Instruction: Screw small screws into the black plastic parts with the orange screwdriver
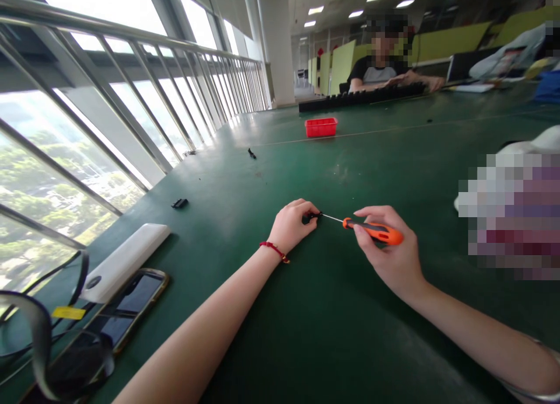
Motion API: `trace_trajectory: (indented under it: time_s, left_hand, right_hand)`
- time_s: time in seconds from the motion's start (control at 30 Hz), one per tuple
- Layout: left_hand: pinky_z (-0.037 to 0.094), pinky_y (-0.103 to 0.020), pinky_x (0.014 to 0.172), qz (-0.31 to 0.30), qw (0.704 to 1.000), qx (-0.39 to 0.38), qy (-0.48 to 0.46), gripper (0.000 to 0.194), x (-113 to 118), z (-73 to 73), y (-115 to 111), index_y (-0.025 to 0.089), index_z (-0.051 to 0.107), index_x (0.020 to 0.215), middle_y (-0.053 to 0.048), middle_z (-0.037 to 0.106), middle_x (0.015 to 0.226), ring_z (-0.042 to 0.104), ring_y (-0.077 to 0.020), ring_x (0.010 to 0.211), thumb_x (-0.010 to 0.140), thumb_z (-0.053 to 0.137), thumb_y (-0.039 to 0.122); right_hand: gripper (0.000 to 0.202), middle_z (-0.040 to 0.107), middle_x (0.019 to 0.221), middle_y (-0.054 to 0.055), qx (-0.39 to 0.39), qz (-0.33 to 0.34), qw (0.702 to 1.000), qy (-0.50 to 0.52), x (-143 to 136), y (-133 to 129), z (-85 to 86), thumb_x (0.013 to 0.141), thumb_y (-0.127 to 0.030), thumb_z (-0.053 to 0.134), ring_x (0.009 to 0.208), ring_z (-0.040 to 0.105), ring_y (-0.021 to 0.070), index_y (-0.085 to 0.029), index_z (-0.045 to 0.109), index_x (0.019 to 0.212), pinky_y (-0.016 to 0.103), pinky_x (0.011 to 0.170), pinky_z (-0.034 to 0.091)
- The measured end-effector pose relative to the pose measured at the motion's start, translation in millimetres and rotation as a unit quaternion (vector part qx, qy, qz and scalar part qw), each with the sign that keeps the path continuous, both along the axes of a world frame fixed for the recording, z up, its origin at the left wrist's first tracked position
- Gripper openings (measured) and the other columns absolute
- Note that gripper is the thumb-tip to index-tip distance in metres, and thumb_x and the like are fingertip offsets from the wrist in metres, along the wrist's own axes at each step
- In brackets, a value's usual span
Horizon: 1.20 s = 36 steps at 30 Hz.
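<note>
Now your left hand (292, 223) pinches a small black part (310, 218) against the green table (332, 310), while your right hand (387, 252) grips the orange screwdriver (371, 230), tip at the part. It looks tiny, light and rigid; hold its sides firmly.

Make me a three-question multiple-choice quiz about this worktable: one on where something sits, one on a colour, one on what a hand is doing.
1. Where is the red tray?
A. far side of the green table
B. beside the phone
C. under the right hand

2. What colour is the screwdriver handle?
A. blue
B. orange
C. white

3. What is the left hand doing?
A. lying flat, open
B. holding a phone
C. pinching a small black part

Answers: A, the tray lies far beyond both hands. B, the grip in the right hand is orange. C, fingers close on the part at the screwdriver tip.
</note>
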<state>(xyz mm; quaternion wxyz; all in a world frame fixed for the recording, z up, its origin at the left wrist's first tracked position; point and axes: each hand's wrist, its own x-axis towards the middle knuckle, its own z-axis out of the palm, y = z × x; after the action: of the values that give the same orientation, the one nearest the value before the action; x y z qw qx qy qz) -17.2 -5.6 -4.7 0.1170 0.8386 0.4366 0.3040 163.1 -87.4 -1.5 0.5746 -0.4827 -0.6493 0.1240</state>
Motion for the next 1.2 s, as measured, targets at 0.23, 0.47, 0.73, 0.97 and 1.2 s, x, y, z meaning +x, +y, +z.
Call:
trace_trajectory:
  time_s: [0.23, 0.47, 0.73, 0.97, 1.2]
  left_hand:
    - [0.050, -0.025, 0.071, -0.003, 1.000, 0.004, 0.000, 0.015, -0.4, -0.8, -0.2, 0.019, 0.068, 0.084, -0.002, 0.065, 0.086, 0.061, -0.0143, 0.078, 0.076, 0.056, 0.016]
    - [0.049, -0.025, 0.070, -0.002, 1.000, 0.002, -0.001, 0.015, 0.3, 0.9, -1.0, 0.018, 0.068, 0.084, -0.002, 0.065, 0.084, 0.060, -0.0145, 0.077, 0.075, 0.057, 0.015]
    - [0.049, -0.024, 0.070, -0.006, 1.000, 0.005, 0.004, 0.016, -0.1, -0.3, -1.3, 0.018, 0.068, 0.085, -0.002, 0.065, 0.085, 0.060, -0.0145, 0.078, 0.075, 0.056, 0.015]
    - [0.049, -0.025, 0.071, -0.004, 1.000, 0.001, 0.004, 0.016, 0.7, 0.7, -0.8, 0.019, 0.068, 0.084, -0.002, 0.065, 0.085, 0.061, -0.0146, 0.078, 0.075, 0.056, 0.014]
    - [0.049, -0.024, 0.070, -0.006, 1.000, 0.002, 0.002, 0.016, 0.8, 0.1, -0.9, 0.019, 0.068, 0.085, -0.002, 0.065, 0.085, 0.061, -0.0145, 0.077, 0.075, 0.056, 0.015]
  right_hand:
    - [0.010, 0.053, 0.055, -0.004, -0.037, 0.012, 0.999, -0.006, 0.7, 0.0, -0.6, 0.082, -0.032, 0.057, 0.050, 0.048, 0.0129, -0.022, 0.057, 0.085, 0.028, 0.055, 0.040]
    - [0.022, 0.053, 0.062, -0.005, 0.001, 0.014, 0.999, 0.029, -0.2, 0.9, 1.3, 0.077, -0.025, 0.062, 0.053, 0.053, 0.0129, -0.022, 0.053, 0.097, 0.027, 0.055, 0.043]
    - [0.033, 0.057, 0.075, -0.001, 0.042, -0.002, 0.999, 0.007, 0.5, 0.5, -1.3, 0.072, -0.023, 0.065, 0.064, 0.058, 0.0151, -0.023, 0.053, 0.102, 0.030, 0.063, 0.049]
    - [0.011, 0.053, 0.058, -0.004, 0.009, -0.020, 0.999, -0.037, -0.9, -1.4, -1.0, 0.077, -0.029, 0.062, 0.056, 0.054, 0.0147, -0.023, 0.058, 0.086, 0.032, 0.063, 0.046]
    - [0.025, 0.053, 0.064, -0.003, -0.003, -0.007, 1.000, 0.008, -1.2, 0.3, -0.5, 0.073, -0.026, 0.065, 0.057, 0.053, 0.0145, -0.022, 0.055, 0.096, 0.029, 0.057, 0.046]
